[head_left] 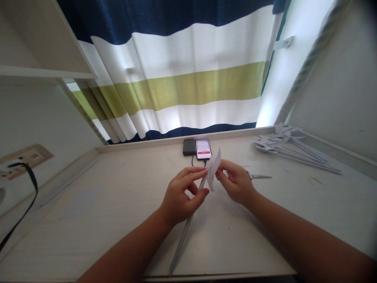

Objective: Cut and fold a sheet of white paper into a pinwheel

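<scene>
Over the middle of the desk, my left hand (185, 192) has its fingers closed around the upper part of a white rolled-paper stick (184, 236), which slants down to the desk's front edge. At its top is a white folded paper piece (214, 169) with pointed tips, resembling a pinwheel. My right hand (237, 181) pinches the right side of this paper between thumb and fingers; the exact fingertip contact is partly hidden. Scissors (260, 177) with red handles lie just behind my right hand, their handles mostly covered by it.
Similar white paper pieces on sticks (282, 141) are piled at the back right. A phone (204, 149) and a black box-shaped device (189, 147) with cables lie at the back. At left are a paper sheet (81, 202), a thin stick (69, 184) and a black cord (33, 184).
</scene>
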Available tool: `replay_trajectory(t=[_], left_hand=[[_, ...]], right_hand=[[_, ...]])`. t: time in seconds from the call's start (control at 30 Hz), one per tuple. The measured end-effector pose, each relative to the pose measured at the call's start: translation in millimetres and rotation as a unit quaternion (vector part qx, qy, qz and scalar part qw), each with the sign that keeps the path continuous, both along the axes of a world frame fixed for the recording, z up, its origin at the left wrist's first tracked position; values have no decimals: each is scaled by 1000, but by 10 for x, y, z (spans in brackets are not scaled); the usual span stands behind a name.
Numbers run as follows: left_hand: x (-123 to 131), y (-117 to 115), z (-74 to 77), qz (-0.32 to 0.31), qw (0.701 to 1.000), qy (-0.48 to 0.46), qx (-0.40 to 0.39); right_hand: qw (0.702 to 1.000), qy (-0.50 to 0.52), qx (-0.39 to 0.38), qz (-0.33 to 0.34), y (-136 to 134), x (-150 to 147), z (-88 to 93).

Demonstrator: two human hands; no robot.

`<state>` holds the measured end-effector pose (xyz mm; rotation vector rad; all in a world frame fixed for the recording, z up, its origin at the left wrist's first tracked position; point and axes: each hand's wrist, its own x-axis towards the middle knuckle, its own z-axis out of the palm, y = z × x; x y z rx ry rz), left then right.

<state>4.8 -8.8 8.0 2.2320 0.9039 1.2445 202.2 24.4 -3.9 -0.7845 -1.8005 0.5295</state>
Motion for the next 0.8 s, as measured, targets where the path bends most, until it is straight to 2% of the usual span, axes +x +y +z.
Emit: replay_trajectory(t=[0.33,0.8], left_hand=[[4,-2,22,14,1000,5,19],[12,3,-8,-15,1000,9,0]], right_hand=[[999,-19,28,-21,-33,-7,44],[999,-29,28,14,-40,-7,33]])
